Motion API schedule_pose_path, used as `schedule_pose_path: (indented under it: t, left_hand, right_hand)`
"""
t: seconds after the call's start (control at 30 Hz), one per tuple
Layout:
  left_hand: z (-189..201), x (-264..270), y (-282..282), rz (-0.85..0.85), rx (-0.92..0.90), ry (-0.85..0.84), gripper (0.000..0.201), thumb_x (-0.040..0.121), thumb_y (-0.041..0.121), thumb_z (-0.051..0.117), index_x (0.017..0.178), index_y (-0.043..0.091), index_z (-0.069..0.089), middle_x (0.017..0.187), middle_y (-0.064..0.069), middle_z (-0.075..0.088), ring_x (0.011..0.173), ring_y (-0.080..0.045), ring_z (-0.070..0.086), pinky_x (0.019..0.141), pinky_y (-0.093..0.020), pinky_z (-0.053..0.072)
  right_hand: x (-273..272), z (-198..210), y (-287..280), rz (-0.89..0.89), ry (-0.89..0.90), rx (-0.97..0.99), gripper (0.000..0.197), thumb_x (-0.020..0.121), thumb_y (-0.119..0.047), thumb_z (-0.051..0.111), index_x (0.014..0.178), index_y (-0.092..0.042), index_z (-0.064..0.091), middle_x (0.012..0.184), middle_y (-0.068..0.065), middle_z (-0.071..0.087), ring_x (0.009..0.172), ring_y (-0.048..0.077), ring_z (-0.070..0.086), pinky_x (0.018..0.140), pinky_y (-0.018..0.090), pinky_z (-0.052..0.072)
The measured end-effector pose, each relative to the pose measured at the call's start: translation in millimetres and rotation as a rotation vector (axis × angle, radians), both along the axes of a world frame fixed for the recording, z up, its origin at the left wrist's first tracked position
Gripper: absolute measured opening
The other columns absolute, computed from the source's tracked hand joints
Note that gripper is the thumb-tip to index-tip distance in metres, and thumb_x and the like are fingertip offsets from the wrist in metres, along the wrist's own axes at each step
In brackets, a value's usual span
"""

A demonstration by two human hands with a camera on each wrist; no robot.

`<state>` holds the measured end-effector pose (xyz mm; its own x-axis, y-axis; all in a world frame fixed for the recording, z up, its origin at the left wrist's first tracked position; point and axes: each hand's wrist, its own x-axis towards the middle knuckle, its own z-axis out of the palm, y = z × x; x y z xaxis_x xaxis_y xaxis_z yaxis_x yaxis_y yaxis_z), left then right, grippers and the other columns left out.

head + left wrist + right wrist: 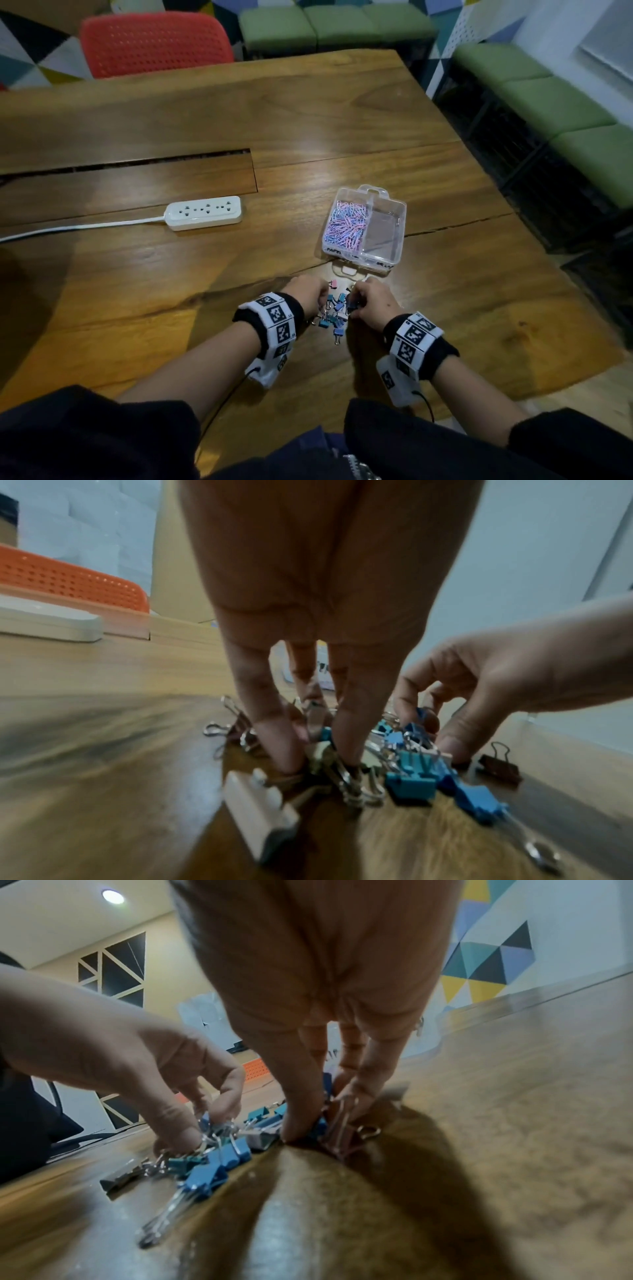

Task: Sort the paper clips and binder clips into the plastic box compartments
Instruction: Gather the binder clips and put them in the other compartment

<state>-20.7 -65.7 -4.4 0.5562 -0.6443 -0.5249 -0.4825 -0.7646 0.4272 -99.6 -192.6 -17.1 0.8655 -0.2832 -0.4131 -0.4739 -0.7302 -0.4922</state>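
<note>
A clear plastic box (394, 255) lies open on the wooden table. Its left compartment is full of pink and blue paper clips (346, 224); its right compartment (383, 236) looks empty. Just in front of it lies a pile of blue, teal and pink binder clips (334, 315). My left hand (320, 303) digs into the pile's left side, and in the right wrist view its fingers (181, 1134) pinch wire handles. My right hand (354, 305) pinches a blue binder clip (320, 1127) at the pile's right side. Loose clips (411, 780) lie around the left fingertips (284, 753).
A white power strip (205, 212) with its cable lies left of the box. A long slot (137, 162) runs through the tabletop behind it. A red chair (154, 44) stands at the far edge, with green benches (548, 99) to the right.
</note>
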Motion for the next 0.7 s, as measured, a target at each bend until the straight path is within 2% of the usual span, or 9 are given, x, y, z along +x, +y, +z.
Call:
schedule_pose_path:
  t: [0.1, 0.17, 0.23, 0.33, 0.43, 0.5, 0.57, 0.63, 0.7]
  left_hand:
    - [2, -3, 1, -0.120, 0.028, -0.103, 0.015, 0.084, 0.005, 0.055, 0.094, 0.014, 0.060, 0.106, -0.008, 0.062, 0.100, -0.025, 0.058, 0.086, -0.033, 0.047]
    - [2, -8, 2, -0.169, 0.039, -0.157, 0.020, 0.085, 0.008, 0.055, 0.103, 0.013, 0.060, 0.110, -0.009, 0.057, 0.102, -0.026, 0.056, 0.089, -0.034, 0.047]
    - [2, -11, 3, -0.168, 0.027, -0.184, 0.017, 0.085, 0.009, 0.054, 0.101, 0.011, 0.060, 0.109, -0.009, 0.056, 0.101, -0.026, 0.055, 0.085, -0.033, 0.046]
    - [2, -11, 2, -0.113, 0.014, -0.164, 0.016, 0.084, 0.012, 0.057, 0.100, 0.011, 0.059, 0.109, -0.009, 0.055, 0.101, -0.024, 0.054, 0.081, -0.029, 0.043]
    - [5, -8, 1, -0.046, 0.012, -0.089, 0.021, 0.082, 0.011, 0.061, 0.103, 0.011, 0.060, 0.109, -0.006, 0.056, 0.101, -0.021, 0.055, 0.081, -0.025, 0.044]
    - [8, -5, 1, -0.027, 0.005, -0.032, 0.017, 0.080, 0.011, 0.063, 0.097, 0.011, 0.061, 0.101, -0.005, 0.057, 0.093, -0.019, 0.055, 0.077, -0.024, 0.047]
    - [13, 0, -1, -0.020, -0.023, 0.006, 0.010, 0.079, 0.010, 0.065, 0.082, 0.015, 0.056, 0.089, -0.001, 0.055, 0.081, -0.015, 0.054, 0.066, -0.020, 0.047]
    - [21, 7, -8, 0.024, -0.078, 0.056, 0.019, 0.079, 0.008, 0.064, 0.072, 0.017, 0.049, 0.080, 0.003, 0.053, 0.070, -0.011, 0.053, 0.053, -0.014, 0.044]
    - [34, 16, -23, 0.060, -0.159, 0.081, 0.024, 0.079, 0.006, 0.064, 0.068, 0.019, 0.047, 0.076, 0.005, 0.051, 0.066, -0.007, 0.051, 0.050, -0.015, 0.041]
  right_hand:
    - [-2, 3, -3, -0.016, -0.044, 0.049, 0.028, 0.070, -0.002, 0.071, 0.063, -0.020, 0.051, 0.088, -0.002, 0.049, 0.082, 0.011, 0.047, 0.072, 0.018, 0.039]
    - [-4, 5, -4, -0.046, -0.045, 0.072, 0.035, 0.071, -0.003, 0.070, 0.057, -0.023, 0.046, 0.074, -0.007, 0.050, 0.074, 0.009, 0.048, 0.067, 0.016, 0.039]
    - [-7, 6, -5, -0.081, -0.033, 0.094, 0.035, 0.072, -0.003, 0.069, 0.056, -0.023, 0.045, 0.066, -0.010, 0.048, 0.074, 0.012, 0.051, 0.070, 0.020, 0.041]
    - [-8, 11, -8, -0.109, -0.014, 0.146, 0.034, 0.072, -0.001, 0.068, 0.057, -0.022, 0.046, 0.066, -0.008, 0.050, 0.076, 0.015, 0.054, 0.074, 0.024, 0.045]
    - [-2, 22, -18, -0.155, -0.033, 0.233, 0.032, 0.074, 0.001, 0.067, 0.059, -0.019, 0.048, 0.068, -0.006, 0.051, 0.066, 0.009, 0.053, 0.060, 0.016, 0.045]
    - [7, 34, -29, -0.196, -0.106, 0.273, 0.033, 0.072, 0.003, 0.068, 0.058, -0.019, 0.048, 0.066, -0.006, 0.051, 0.063, 0.006, 0.051, 0.057, 0.013, 0.040]
    - [18, 46, -43, -0.265, -0.199, 0.281, 0.031, 0.071, 0.005, 0.068, 0.060, -0.016, 0.048, 0.067, -0.005, 0.053, 0.064, 0.007, 0.052, 0.057, 0.012, 0.040]
    - [29, 55, -55, -0.345, -0.282, 0.228, 0.025, 0.073, 0.003, 0.068, 0.064, -0.013, 0.051, 0.072, -0.002, 0.056, 0.065, 0.006, 0.054, 0.056, 0.010, 0.040]
    - [37, 56, -64, -0.394, -0.330, 0.184, 0.020, 0.072, 0.000, 0.070, 0.068, -0.012, 0.055, 0.080, 0.004, 0.062, 0.070, 0.011, 0.057, 0.060, 0.013, 0.044]
